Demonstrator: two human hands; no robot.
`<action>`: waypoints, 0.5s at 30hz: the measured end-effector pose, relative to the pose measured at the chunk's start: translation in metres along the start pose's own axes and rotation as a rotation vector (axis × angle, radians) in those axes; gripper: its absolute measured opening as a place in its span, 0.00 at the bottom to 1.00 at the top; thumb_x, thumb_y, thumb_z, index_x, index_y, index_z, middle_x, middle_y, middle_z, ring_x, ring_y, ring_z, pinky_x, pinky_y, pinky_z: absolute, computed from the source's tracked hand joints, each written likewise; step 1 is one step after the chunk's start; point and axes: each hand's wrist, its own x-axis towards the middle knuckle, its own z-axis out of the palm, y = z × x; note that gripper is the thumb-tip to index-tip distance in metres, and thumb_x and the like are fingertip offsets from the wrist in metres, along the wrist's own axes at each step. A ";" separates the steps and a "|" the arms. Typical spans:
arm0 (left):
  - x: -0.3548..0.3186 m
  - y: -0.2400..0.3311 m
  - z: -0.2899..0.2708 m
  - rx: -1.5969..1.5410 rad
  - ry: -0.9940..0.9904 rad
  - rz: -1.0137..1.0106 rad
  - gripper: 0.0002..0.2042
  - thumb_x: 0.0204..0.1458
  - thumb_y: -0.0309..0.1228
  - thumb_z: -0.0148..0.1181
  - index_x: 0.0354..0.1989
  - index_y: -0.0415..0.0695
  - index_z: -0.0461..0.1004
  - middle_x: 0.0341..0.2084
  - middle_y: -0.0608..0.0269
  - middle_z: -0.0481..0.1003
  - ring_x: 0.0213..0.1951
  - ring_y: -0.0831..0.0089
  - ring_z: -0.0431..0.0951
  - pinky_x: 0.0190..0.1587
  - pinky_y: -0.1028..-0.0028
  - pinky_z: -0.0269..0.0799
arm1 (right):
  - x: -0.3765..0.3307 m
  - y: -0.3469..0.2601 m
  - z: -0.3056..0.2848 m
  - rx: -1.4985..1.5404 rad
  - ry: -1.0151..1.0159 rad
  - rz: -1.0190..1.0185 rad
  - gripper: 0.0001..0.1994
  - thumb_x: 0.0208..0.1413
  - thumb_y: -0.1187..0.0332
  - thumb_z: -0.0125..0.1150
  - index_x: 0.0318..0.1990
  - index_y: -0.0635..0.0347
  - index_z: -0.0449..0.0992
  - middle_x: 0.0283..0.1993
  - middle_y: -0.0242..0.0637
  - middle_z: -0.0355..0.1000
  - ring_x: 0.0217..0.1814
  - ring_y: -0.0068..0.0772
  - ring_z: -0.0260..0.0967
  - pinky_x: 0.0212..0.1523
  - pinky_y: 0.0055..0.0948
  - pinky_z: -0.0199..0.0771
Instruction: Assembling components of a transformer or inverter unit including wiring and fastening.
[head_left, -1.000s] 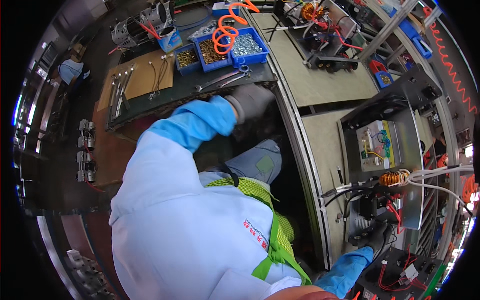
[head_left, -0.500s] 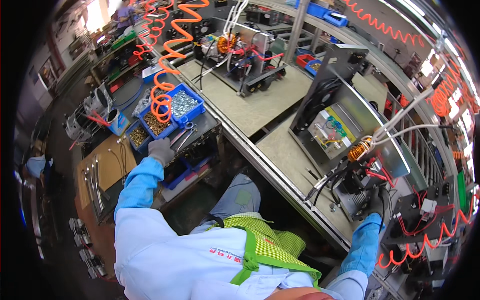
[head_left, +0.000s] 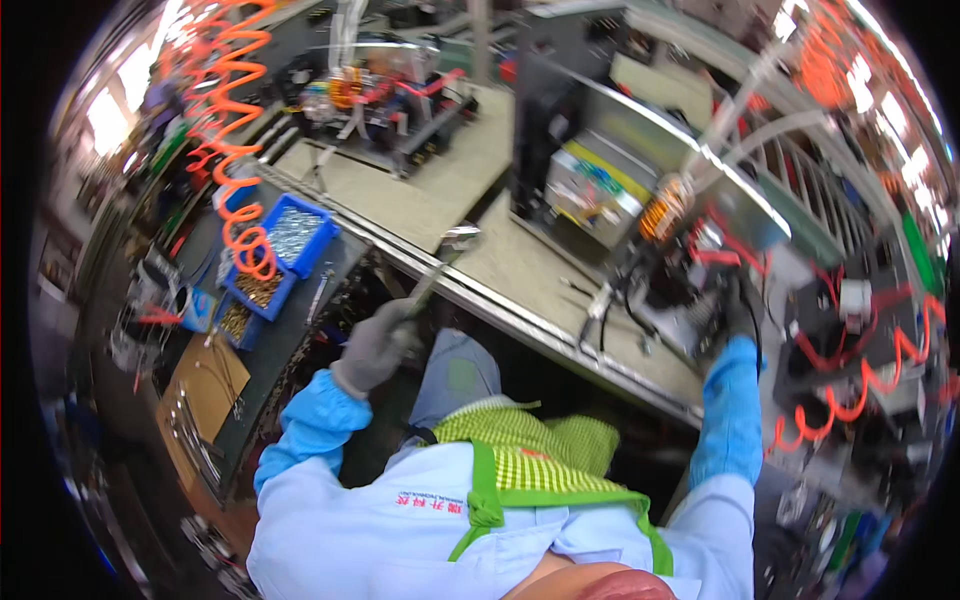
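Cluttered workshop point(head_left: 90, 380), pale bench point(head_left: 512, 280), left hand point(head_left: 376, 345) around a wrench point(head_left: 432, 282) (right hand point(head_left: 733, 312), grip unclear)

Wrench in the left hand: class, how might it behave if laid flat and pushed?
The wrench has a shiny head, so probably stiff metal, heavy for its size. Long and slim, it would likely slide or swivel, not roll.

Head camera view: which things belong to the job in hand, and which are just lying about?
Apparently in use:
wrench, gripped by the left gloved hand
electrical unit with a copper-wound coil, right gloved hand at its near end

Apparently idle nearby:
blue bin of silvery hardware
cardboard sheet
hanging orange coiled hose
second wired assembly
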 end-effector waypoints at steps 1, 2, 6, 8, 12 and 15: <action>0.012 0.015 0.029 -0.047 -0.147 -0.030 0.15 0.58 0.32 0.46 0.51 0.39 0.65 0.22 0.64 0.71 0.24 0.79 0.74 0.27 0.76 0.70 | -0.004 -0.023 -0.006 -0.035 -0.050 0.168 0.23 0.55 0.51 0.54 0.55 0.52 0.69 0.51 0.43 0.71 0.52 0.35 0.69 0.51 0.29 0.65; 0.024 0.026 0.057 -0.095 -0.312 -0.055 0.14 0.58 0.30 0.45 0.51 0.39 0.65 0.21 0.66 0.70 0.23 0.82 0.72 0.25 0.78 0.70 | 0.000 -0.007 -0.006 -0.099 -0.008 0.029 0.23 0.54 0.52 0.54 0.55 0.51 0.70 0.51 0.43 0.71 0.52 0.37 0.69 0.52 0.30 0.65; 0.069 0.036 0.173 -0.506 -0.774 -0.381 0.17 0.58 0.33 0.47 0.54 0.40 0.61 0.20 0.67 0.66 0.17 0.80 0.69 0.20 0.79 0.64 | 0.018 0.025 0.008 -0.295 -0.017 -0.134 0.17 0.56 0.57 0.50 0.46 0.56 0.73 0.45 0.45 0.72 0.49 0.46 0.69 0.49 0.36 0.67; 0.088 0.042 0.222 -0.655 -0.916 -0.449 0.18 0.57 0.35 0.48 0.54 0.41 0.60 0.20 0.68 0.62 0.18 0.78 0.68 0.20 0.79 0.63 | 0.022 0.050 0.015 -0.271 0.160 -0.285 0.18 0.53 0.50 0.50 0.40 0.52 0.75 0.37 0.43 0.74 0.41 0.47 0.71 0.40 0.41 0.69; 0.116 0.055 0.301 -0.890 -0.906 -0.635 0.11 0.56 0.35 0.49 0.41 0.42 0.63 0.20 0.68 0.60 0.19 0.78 0.64 0.22 0.80 0.59 | 0.019 0.051 0.006 -0.248 0.113 -0.179 0.19 0.53 0.49 0.51 0.40 0.53 0.75 0.36 0.44 0.74 0.41 0.48 0.71 0.40 0.41 0.69; 0.136 0.045 0.338 -0.941 -0.896 -0.590 0.11 0.54 0.33 0.51 0.42 0.44 0.62 0.22 0.67 0.61 0.19 0.78 0.64 0.21 0.81 0.61 | 0.019 0.047 0.006 -0.242 0.128 -0.200 0.19 0.53 0.49 0.51 0.39 0.54 0.75 0.34 0.44 0.74 0.40 0.49 0.71 0.38 0.42 0.69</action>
